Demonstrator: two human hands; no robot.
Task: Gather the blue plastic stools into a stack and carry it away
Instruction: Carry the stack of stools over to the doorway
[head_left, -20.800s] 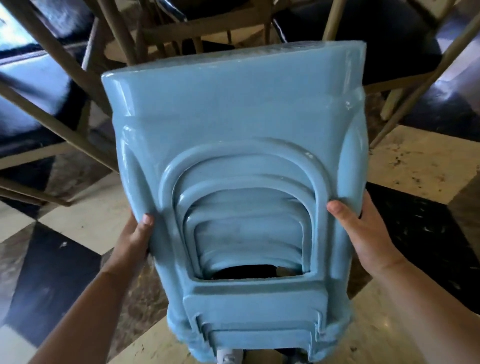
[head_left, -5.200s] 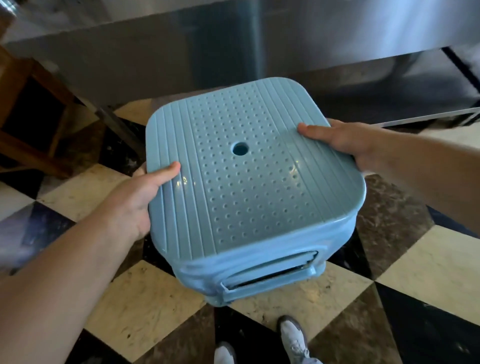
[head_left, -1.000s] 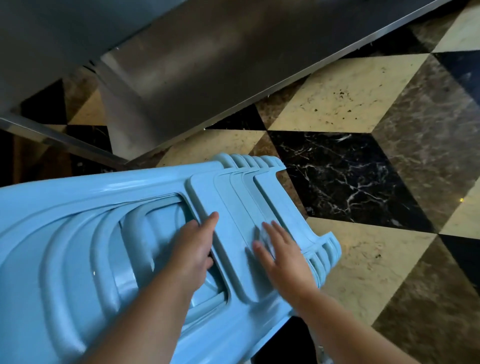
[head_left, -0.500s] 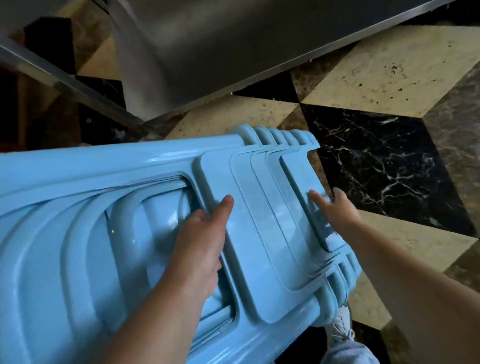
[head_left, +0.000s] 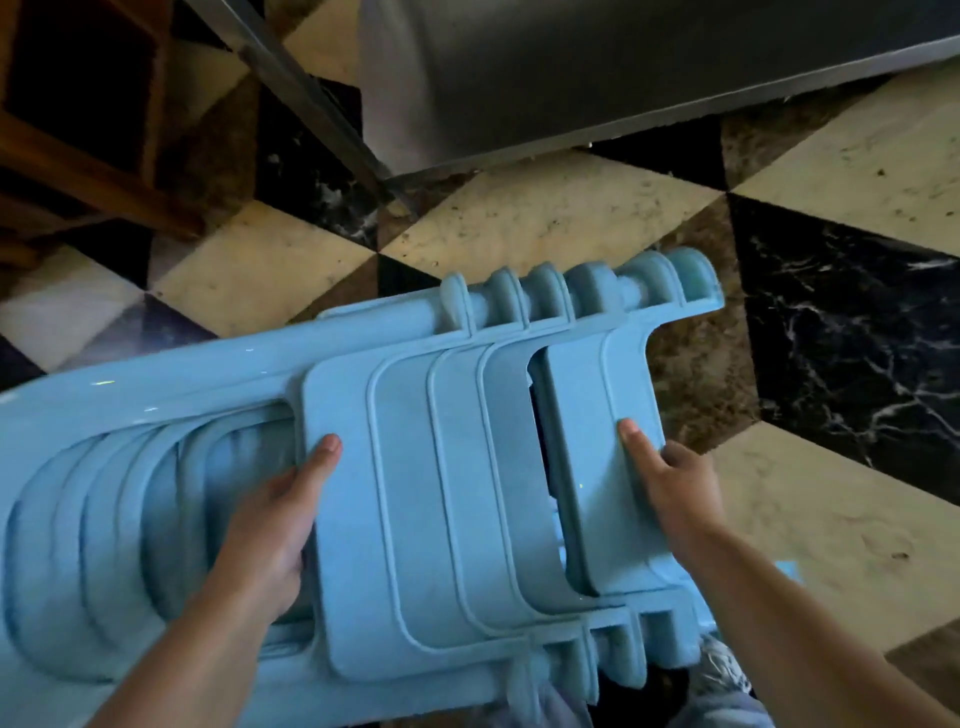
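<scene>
Stools, nested and tipped sideways above the checkered floor, sit gripped by the left hand at an opening and the right hand on the outermost leg panel; squeezing inward should keep them nested.

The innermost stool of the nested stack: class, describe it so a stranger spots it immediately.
Find the blue stool stack lying sideways over the chequered floor. Follow its stepped bases rightward to the right hand. The innermost stool sticks out farthest, with a dark gap beside it.
</scene>
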